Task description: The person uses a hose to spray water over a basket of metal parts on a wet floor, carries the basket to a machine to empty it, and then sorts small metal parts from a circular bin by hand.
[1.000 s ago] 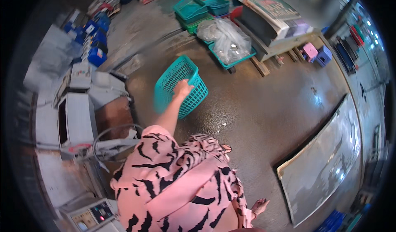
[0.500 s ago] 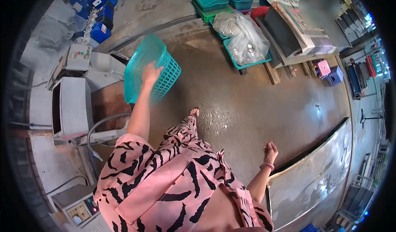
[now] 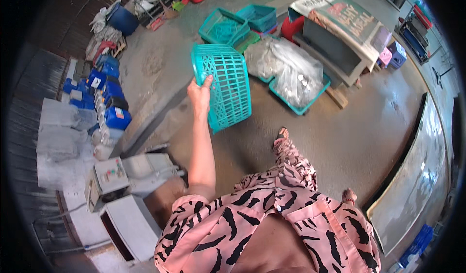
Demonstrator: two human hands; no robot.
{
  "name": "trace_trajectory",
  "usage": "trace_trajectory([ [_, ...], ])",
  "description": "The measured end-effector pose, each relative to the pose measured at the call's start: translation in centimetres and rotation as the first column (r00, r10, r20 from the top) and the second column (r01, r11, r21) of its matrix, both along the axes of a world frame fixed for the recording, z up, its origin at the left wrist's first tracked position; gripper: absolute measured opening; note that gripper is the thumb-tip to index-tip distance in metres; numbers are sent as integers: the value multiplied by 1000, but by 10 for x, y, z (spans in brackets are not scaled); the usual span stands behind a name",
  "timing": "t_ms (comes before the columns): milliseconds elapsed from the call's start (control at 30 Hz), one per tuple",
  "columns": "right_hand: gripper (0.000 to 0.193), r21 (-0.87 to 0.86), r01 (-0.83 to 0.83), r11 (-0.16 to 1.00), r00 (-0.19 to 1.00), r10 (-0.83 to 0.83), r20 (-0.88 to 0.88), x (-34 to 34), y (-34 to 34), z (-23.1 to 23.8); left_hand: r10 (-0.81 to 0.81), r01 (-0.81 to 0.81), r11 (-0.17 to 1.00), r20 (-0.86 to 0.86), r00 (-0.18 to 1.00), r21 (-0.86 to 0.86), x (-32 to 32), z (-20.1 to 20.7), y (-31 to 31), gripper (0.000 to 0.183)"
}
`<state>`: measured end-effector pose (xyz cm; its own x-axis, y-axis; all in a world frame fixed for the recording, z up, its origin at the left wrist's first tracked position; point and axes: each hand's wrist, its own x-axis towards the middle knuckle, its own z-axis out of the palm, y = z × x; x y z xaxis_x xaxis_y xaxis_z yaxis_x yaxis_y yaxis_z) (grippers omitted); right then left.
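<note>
Stretched out ahead of me, my left hand point(image 3: 200, 96) grips the edge of a teal plastic basket point(image 3: 230, 91) with lattice sides. The basket is held tilted on its side above the floor, and nothing shows inside it. My right hand point(image 3: 349, 195) hangs low beside my right hip, partly cut off by my shirt. Its fingers look curled in, and I see no object in them.
Teal crates point(image 3: 224, 28) are stacked ahead, near a tray point(image 3: 302, 111) of clear plastic bags point(image 3: 298, 76). A covered box-like stand point(image 3: 335, 49) is right of them. Machines point(image 3: 109, 176) and blue jugs point(image 3: 116, 117) line the left; a metal sheet point(image 3: 412, 176) lies right.
I have stepped forward and turned left. My left hand has swung the basket farther ahead, toward the stacked crates. My right hand has dropped back toward my side.
</note>
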<state>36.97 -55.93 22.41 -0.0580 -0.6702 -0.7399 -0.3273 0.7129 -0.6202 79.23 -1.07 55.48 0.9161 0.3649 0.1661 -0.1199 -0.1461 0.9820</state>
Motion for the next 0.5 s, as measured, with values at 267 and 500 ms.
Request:
trace_trajectory([
  [267,10,-239,-493,836,841,528,113,298,-24,18,-116,114,989,-18,993,-91,225,-2,-21,12],
  [500,19,-549,-716,431,544,838,-51,614,70,101,-113,104,972,32,993,212,459,35,-83,17],
])
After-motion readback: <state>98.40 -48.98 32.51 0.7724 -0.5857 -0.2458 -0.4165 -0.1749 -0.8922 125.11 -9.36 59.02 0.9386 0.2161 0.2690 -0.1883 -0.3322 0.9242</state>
